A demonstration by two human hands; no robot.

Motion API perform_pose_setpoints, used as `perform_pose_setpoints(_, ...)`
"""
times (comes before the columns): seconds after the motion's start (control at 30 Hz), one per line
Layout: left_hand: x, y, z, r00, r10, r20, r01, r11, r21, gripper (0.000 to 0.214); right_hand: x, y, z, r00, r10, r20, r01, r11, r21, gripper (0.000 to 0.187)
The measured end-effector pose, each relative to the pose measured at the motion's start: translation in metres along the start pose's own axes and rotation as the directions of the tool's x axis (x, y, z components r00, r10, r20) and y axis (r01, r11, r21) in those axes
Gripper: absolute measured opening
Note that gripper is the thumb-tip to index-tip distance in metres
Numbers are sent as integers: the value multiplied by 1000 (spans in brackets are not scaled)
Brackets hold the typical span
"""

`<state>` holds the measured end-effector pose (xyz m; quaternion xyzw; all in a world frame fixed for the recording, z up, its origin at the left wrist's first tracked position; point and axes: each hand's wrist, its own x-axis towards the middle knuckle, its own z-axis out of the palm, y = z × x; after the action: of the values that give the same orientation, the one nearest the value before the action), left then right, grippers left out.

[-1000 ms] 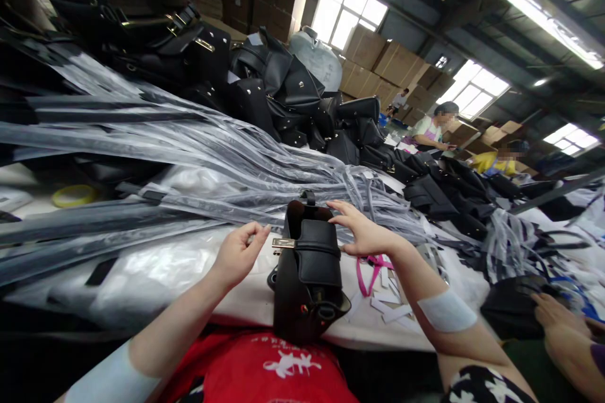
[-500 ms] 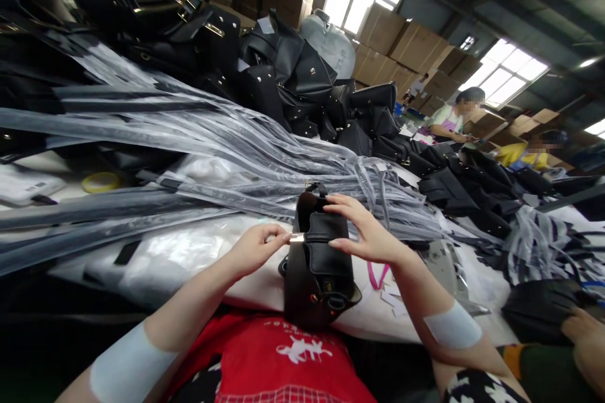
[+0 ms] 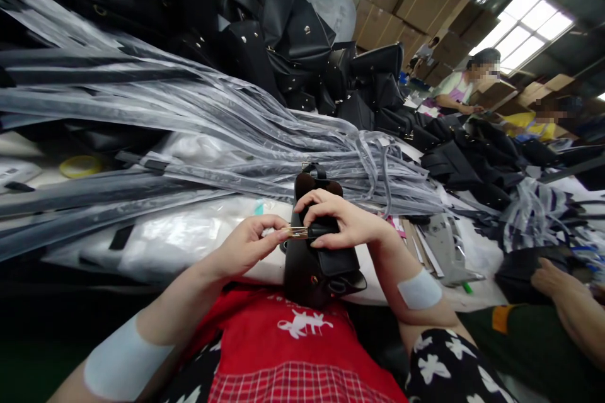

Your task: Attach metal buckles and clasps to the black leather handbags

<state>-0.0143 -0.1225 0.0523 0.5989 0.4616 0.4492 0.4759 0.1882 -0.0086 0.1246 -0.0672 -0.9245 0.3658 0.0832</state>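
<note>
A small black handbag [image 3: 302,271] stands on the white work surface right in front of me. My left hand [image 3: 246,242] pinches the end of a gold-coloured metal clasp [image 3: 297,232] between thumb and fingers. At the clasp's other end, my right hand [image 3: 347,220] grips the edge of the bag's black flap [image 3: 338,261], thumb below and fingers curled over the top. Clasp and flap edge meet between the two hands; the fingers partly hide the joint. A buckled black strap [image 3: 314,170] rises at the bag's far end.
Plastic-wrapped straps [image 3: 227,113] spread across the table beyond the bag. Black bags [image 3: 293,44] are heaped behind them. Yellow tape [image 3: 80,167] lies at left, a metal plate [image 3: 447,245] at right. A co-worker's hand [image 3: 553,277] rests on a black bag nearby; other people work farther back.
My right hand has moved left and closed on the flap's edge, which is now lifted toward the clasp. My left hand still pinches the clasp. The view has shifted slightly.
</note>
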Motion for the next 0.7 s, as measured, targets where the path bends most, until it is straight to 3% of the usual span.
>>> perform_pose_setpoints(0.1, 0, -10, -2, 997, 69, 18, -71, 975, 212, 24, 4, 8, 9, 1000, 3, 2, -3, 998, 58, 18)
perform_pose_setpoints(0.2, -1, -11, -4, 989, 149, -6, -130, 879, 458, 27, 7, 10, 17, 1000, 21, -8, -21, 998, 64, 16)
perform_pose_setpoints(0.27, -2, -5, -6, 984, 179, 8, -157, 840, 519, 23, 7, 8, 19, 999, 26, -30, -24, 998, 62, 15)
perform_pose_setpoints(0.47, 1, 8, -9, 983, 183, -3, -167, 902, 398, 13, 10, 6, 23, 998, 26, -52, -24, 999, 34, 17)
perform_pose_setpoints(0.7, 5, 5, -8, 996, 87, -35, -73, 954, 291, 14, 13, 1, 25, 998, 33, -58, -34, 999, -17, 18)
